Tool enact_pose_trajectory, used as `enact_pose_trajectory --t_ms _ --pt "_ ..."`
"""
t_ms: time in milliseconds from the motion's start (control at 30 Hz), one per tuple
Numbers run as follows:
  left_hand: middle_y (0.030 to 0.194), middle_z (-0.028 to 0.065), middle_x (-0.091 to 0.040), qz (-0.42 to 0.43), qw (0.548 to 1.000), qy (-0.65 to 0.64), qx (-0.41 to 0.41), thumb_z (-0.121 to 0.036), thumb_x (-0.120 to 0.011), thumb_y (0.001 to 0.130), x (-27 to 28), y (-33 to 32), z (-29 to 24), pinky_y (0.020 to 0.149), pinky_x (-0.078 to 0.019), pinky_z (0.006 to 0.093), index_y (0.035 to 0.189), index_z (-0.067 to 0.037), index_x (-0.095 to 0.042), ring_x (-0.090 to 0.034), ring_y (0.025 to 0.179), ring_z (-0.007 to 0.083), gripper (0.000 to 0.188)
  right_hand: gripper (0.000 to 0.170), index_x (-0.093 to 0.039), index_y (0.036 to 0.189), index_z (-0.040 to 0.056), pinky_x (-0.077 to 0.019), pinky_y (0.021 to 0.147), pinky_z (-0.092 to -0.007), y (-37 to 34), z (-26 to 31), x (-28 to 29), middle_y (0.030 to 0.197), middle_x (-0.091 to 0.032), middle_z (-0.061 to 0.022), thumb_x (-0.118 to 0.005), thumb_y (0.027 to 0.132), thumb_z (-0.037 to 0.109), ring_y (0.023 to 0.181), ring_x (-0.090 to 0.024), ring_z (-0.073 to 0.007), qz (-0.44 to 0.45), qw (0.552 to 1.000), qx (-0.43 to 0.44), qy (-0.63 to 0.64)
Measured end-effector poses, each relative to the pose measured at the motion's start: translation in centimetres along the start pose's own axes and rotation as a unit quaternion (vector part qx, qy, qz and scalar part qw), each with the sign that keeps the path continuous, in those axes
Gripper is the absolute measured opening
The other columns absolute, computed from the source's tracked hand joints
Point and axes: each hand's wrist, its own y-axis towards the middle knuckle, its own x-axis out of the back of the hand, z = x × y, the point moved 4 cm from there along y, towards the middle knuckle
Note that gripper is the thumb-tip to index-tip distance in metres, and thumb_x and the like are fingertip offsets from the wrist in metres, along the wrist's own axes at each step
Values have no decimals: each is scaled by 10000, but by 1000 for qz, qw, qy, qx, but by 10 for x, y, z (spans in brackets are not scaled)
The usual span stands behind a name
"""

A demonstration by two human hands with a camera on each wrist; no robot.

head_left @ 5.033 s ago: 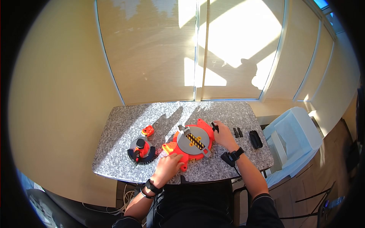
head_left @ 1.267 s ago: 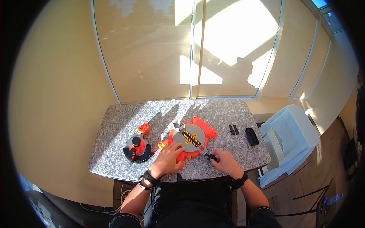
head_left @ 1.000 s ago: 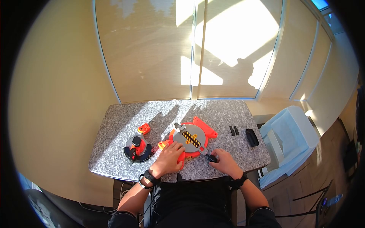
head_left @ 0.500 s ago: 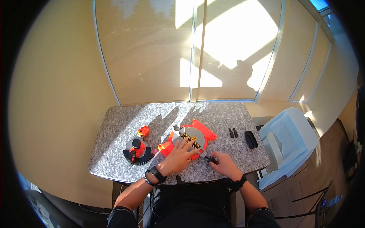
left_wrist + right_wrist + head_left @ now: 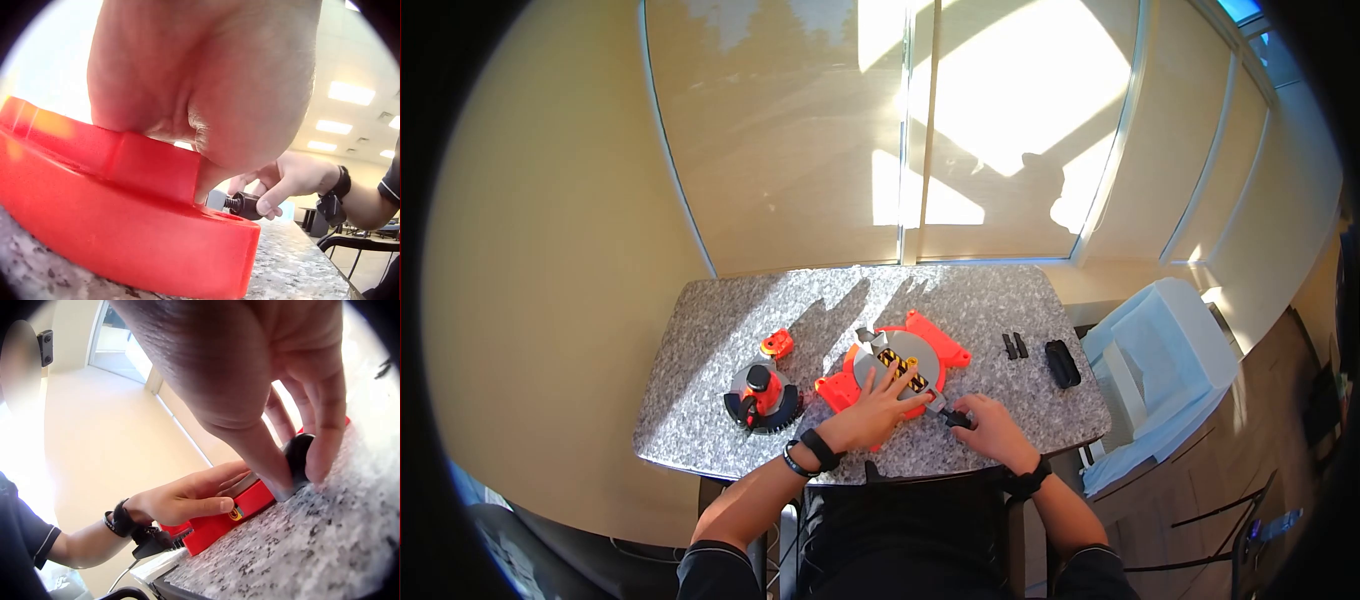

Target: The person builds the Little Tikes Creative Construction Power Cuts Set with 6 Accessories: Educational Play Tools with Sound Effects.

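A red toy miter saw base [image 5: 940, 340] with a round grey turntable [image 5: 920, 348] lies mid-table. My left hand [image 5: 872, 415] rests on the turntable, fingers straight and spread, partly covering its yellow-and-black striped strip [image 5: 888, 357]. At the turntable's near-right arm, my right hand [image 5: 994, 432] pinches a black knob [image 5: 248, 205] between thumb and fingers. A threaded shank [image 5: 232, 203] shows on the knob in the left wrist view, pointing toward the grey arm. The right wrist view shows the knob low, close over the tabletop; the hand hides its far side.
On the left stand a red-and-black saw head [image 5: 765, 392] and a small red-orange part [image 5: 777, 344]. Two thin black pieces [image 5: 1015, 346] and a black case [image 5: 1062, 364] lie right on the granite table [image 5: 730, 300]. A chair with a blue cover [image 5: 1165, 350] stands beyond.
My right hand came from the base's far-right side to the near-right arm, knob in hand. My left hand slid right from the red rim onto the turntable in the last second.
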Motion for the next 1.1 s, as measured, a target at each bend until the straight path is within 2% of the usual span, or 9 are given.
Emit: enact_pose_trajectory --t_ms 67,133,267,367,467,533,567,633,1100 --pt "1696 214 -149 7 1000 -3 3 -2 -569 937 -1 0 1 1189 -106 744 1585 -287 -398 -97 1551 527 729 399 -676 1153 17 -587 737 -366 1 7 4 1061 -705 -150 -827 793 102 762 -716 -249 -3 1000 2 7" --pt "1706 211 -113 16 1000 11 0 -8 -590 923 -4 2 4 1189 -112 745 1595 -310 -367 -83 1547 542 770 372 -656 1134 19 -580 787 -403 -1 15 8 1076 -700 -173 -809 805 102 857 -718 -321 24 998 -39 37" --pt "1707 208 -112 26 999 19 9 -16 -604 920 -5 4 3 1190 -113 744 1596 -314 -366 -88 1548 540 777 354 -657 1123 11 -582 754 -394 0 14 9 1054 -712 -175 -800 811 93 807 -722 -309 13 999 -14 27" --pt "1696 194 -185 15 999 19 28 25 -577 894 -4 5 -1 1202 -101 728 1561 -298 -429 -119 1558 506 756 335 -662 1111 8 -580 756 -398 1 14 9 1037 -714 -178 -797 814 88 816 -723 -309 15 999 -11 30" --pt "1667 208 -263 -14 999 49 17 12 -589 887 -4 7 -4 1185 -187 709 1524 -283 -470 -201 1539 496 712 328 -666 1101 5 -580 755 -401 0 14 9 1033 -714 -182 -799 812 88 813 -724 -311 16 999 -12 31" --pt "1617 224 -351 -37 994 99 -2 -14 -613 881 -2 10 -7 1132 -307 646 1467 -262 -517 -310 1493 476 643 325 -667 1093 3 -579 756 -401 0 9 7 1023 -716 -183 -801 809 87 808 -723 -313 10 999 -9 30" --pt "1617 224 -351 -37 994 98 -2 -14 -613 881 -3 11 -7 1132 -307 646 1467 -262 -517 -310 1493 476 643 325 -667 1093 3 -579 756 -401 0 7 6 1023 -716 -183 -801 809 87 808 -723 -313 10 999 -10 30" --pt "1575 233 -403 -73 991 109 -18 -45 -640 877 -3 12 -7 1064 -385 585 1404 -242 -568 -377 1451 450 568 340 -686 1092 7 -575 697 -359 0 6 5 962 -728 -140 -825 793 92 713 -709 -243 -13 1000 14 23" --pt "1539 267 -439 -71 992 102 33 -101 -630 916 -8 23 -16 1068 -402 630 1306 -183 -641 -444 1397 490 399 409 -671 1105 17 -585 723 -354 -1 -2 0 1020 -699 -145 -861 753 104 745 -712 -248 -21 1000 10 0"
